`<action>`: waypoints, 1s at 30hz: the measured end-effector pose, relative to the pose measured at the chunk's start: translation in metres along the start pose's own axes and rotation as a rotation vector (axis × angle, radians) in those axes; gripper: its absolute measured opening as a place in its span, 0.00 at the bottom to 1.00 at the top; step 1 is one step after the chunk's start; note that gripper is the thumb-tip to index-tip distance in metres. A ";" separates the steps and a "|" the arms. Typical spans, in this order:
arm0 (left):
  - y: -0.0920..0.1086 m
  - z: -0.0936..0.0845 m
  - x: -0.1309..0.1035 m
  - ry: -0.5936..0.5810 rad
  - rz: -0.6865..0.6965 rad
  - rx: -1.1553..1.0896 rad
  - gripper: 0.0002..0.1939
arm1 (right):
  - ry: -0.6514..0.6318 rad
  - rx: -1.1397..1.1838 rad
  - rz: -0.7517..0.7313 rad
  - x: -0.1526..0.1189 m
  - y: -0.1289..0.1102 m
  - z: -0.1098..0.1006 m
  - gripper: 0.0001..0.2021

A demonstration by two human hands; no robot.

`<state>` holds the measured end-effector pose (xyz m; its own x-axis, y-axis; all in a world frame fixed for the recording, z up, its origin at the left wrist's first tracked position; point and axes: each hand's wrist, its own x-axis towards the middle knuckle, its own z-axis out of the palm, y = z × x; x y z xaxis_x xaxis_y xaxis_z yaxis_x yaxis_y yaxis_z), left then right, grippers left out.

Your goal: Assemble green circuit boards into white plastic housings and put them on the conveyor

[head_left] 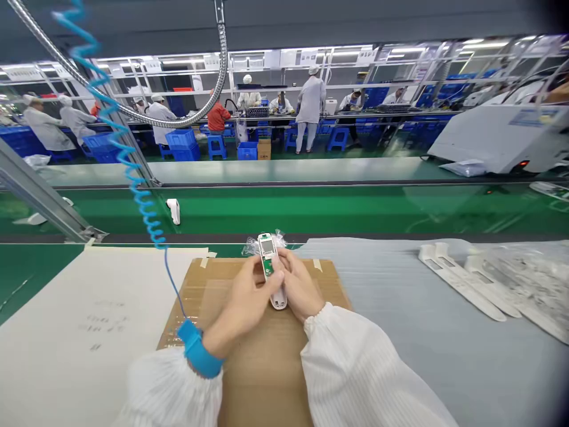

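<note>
Both hands hold a long white plastic device housing (279, 298) with a green circuit board and a small grey screen showing in its upper half. My left hand (251, 290) grips its left side, the thumb lying across the front. From the right, my right hand (300, 284) wraps round the other edge with its thumb pressed on the board. The housing is tilted, its screen end away from me, above a brown cardboard sheet (258, 367). Just behind the housing lies a crumpled clear plastic bag (251, 247). A blue wrist strap (200, 350) circles my left wrist.
A coiled blue cord (144, 201) runs up from the strap. Several white plastic shells (462, 281) lie at right beside a clear bag of small parts (528, 273). A white handheld piece (173, 211) sits on the green conveyor belt (284, 207). People work in the background.
</note>
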<state>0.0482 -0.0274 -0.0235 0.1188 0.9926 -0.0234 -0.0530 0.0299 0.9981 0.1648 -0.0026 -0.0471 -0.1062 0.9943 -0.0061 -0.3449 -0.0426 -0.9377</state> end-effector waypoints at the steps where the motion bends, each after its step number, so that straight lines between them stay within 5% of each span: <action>1: -0.002 0.002 -0.001 -0.022 0.002 -0.007 0.24 | 0.000 -0.041 0.002 0.000 0.000 0.000 0.24; 6: 0.006 -0.015 0.000 0.002 -0.010 0.213 0.14 | 0.101 -0.418 -0.226 -0.001 -0.007 -0.008 0.18; 10: 0.017 -0.034 -0.003 -0.026 0.085 0.593 0.15 | 0.131 -0.788 -0.605 0.001 -0.017 -0.020 0.09; 13: 0.019 -0.037 -0.005 -0.061 0.116 0.711 0.18 | 0.106 -1.016 -0.741 0.001 -0.021 -0.023 0.04; 16: 0.016 -0.038 -0.002 -0.040 0.064 0.698 0.17 | 0.100 -1.200 -0.750 -0.003 -0.019 -0.016 0.08; 21: 0.009 -0.054 0.013 0.323 -0.042 0.559 0.14 | -0.140 -1.021 -0.634 -0.017 -0.016 0.001 0.10; 27: 0.003 -0.056 0.017 0.289 -0.028 0.423 0.14 | 0.188 -0.946 -0.353 0.019 -0.018 -0.016 0.06; 30: 0.002 -0.053 0.016 0.286 -0.013 0.412 0.15 | 0.166 -1.193 -0.311 0.055 -0.020 -0.023 0.03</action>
<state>-0.0031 -0.0055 -0.0244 -0.1631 0.9866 0.0072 0.3496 0.0509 0.9355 0.1878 0.0550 -0.0368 -0.0225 0.9503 0.3106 0.7375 0.2255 -0.6366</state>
